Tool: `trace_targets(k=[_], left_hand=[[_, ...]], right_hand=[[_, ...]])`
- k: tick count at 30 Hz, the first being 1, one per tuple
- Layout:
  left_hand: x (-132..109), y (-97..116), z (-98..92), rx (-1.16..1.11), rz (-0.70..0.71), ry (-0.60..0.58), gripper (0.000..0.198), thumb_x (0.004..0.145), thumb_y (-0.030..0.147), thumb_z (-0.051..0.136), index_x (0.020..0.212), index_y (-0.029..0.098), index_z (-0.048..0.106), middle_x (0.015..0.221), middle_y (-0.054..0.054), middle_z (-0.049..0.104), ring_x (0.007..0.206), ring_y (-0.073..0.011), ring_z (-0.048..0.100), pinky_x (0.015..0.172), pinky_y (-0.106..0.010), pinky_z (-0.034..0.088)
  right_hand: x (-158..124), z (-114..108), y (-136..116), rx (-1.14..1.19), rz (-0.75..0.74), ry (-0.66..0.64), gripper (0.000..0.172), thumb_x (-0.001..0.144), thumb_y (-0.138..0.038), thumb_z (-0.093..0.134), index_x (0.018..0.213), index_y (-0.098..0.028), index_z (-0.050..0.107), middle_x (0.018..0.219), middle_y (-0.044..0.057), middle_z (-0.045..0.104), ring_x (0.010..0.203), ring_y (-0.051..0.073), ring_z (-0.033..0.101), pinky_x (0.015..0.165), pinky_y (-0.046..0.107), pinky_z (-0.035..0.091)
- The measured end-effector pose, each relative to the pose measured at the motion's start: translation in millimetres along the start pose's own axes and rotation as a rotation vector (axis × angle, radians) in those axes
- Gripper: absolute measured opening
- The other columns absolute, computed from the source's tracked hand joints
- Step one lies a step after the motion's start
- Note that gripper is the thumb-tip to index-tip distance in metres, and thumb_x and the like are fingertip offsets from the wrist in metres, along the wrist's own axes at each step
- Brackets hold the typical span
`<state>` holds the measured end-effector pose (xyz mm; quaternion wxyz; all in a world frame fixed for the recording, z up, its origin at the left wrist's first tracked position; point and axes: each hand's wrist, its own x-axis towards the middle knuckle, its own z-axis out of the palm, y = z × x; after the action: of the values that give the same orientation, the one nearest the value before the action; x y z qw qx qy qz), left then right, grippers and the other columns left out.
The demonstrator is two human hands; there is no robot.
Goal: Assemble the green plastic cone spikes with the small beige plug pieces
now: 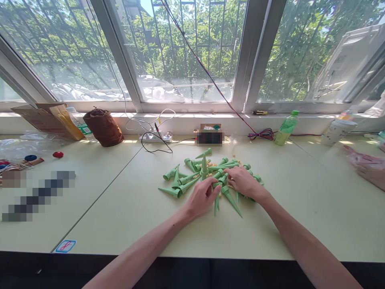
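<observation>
A loose heap of green plastic spikes [231,201], hollow cones with ribbed collars, lies on the pale table in front of me. One spike [204,163] stands upright in the heap, just beyond my left hand. My left hand [204,195] is at the near side, thumb and fingers bent round the collar of a spike [216,186]; the other fingers are partly hidden. From the right, my right hand [243,181] reaches into the heap, fingers closed against a spike [224,179] beside the left fingertips. Small yellowish pieces [212,164] lie among the spikes.
Behind the heap are a small box [209,136], a power strip [155,136] with cables and a green bottle [286,128]. A cup [338,131] stands right. On the left are a brown pouch [104,127], a cardboard box [49,122] and a red ball [58,154].
</observation>
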<state>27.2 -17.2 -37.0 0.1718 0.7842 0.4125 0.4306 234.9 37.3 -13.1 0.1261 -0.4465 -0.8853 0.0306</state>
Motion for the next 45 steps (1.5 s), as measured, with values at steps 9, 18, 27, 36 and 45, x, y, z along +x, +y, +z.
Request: trace_targets(k=[9, 18, 27, 36, 45], left_hand=[[0.5, -0.6, 0.5, -0.088, -0.038, -0.002, 0.017, 0.096, 0.035, 0.051, 0.097, 0.018, 0.054, 0.057, 0.007, 0.039, 0.048, -0.0081, 0.036, 0.050, -0.021, 0.029], [3.9, 5.0, -1.7, -0.254, -0.156, 0.091, 0.019, 0.099, 0.040, 0.045, 0.098, 0.021, 0.046, 0.059, 0.008, 0.036, 0.045, -0.0072, 0.035, 0.044, -0.019, 0.022], [7.1, 4.3, -1.4, -0.473, -0.336, 0.164, 0.031, 0.098, 0.050, 0.045, 0.086, 0.021, 0.044, 0.057, 0.008, 0.035, 0.045, -0.0084, 0.040, 0.044, -0.020, 0.030], [6.1, 5.1, -0.8, -0.466, -0.324, 0.191, 0.032, 0.097, 0.049, 0.048, 0.085, 0.020, 0.046, 0.058, 0.007, 0.038, 0.045, -0.0072, 0.040, 0.043, -0.019, 0.029], [7.0, 4.0, -0.1, -0.401, -0.309, 0.219, 0.033, 0.097, 0.050, 0.048, 0.084, 0.019, 0.046, 0.061, 0.006, 0.041, 0.045, -0.0063, 0.040, 0.043, -0.020, 0.027]], right_hand=[[1.9, 3.1, 2.2, -0.006, -0.024, 0.070, 0.023, 0.083, 0.001, 0.049, 0.092, -0.018, 0.061, 0.085, 0.007, 0.065, 0.086, 0.024, 0.058, 0.078, 0.034, 0.043], [2.9, 1.9, -6.9, 0.190, -0.050, 0.405, 0.020, 0.095, -0.009, 0.045, 0.101, -0.018, 0.062, 0.094, 0.009, 0.063, 0.092, 0.024, 0.059, 0.080, 0.036, 0.049], [-0.6, 6.3, -42.4, 0.401, -0.244, 0.654, 0.022, 0.100, -0.014, 0.044, 0.114, -0.024, 0.057, 0.102, 0.007, 0.061, 0.091, 0.019, 0.062, 0.079, 0.032, 0.053], [-3.9, 8.3, -49.0, 0.469, -0.323, 0.704, 0.024, 0.099, -0.014, 0.046, 0.116, -0.025, 0.058, 0.101, 0.009, 0.062, 0.092, 0.020, 0.063, 0.079, 0.036, 0.056], [-4.7, 8.0, -50.0, 0.467, -0.339, 0.715, 0.024, 0.097, -0.012, 0.048, 0.115, -0.025, 0.058, 0.100, 0.008, 0.062, 0.091, 0.020, 0.063, 0.078, 0.035, 0.056]])
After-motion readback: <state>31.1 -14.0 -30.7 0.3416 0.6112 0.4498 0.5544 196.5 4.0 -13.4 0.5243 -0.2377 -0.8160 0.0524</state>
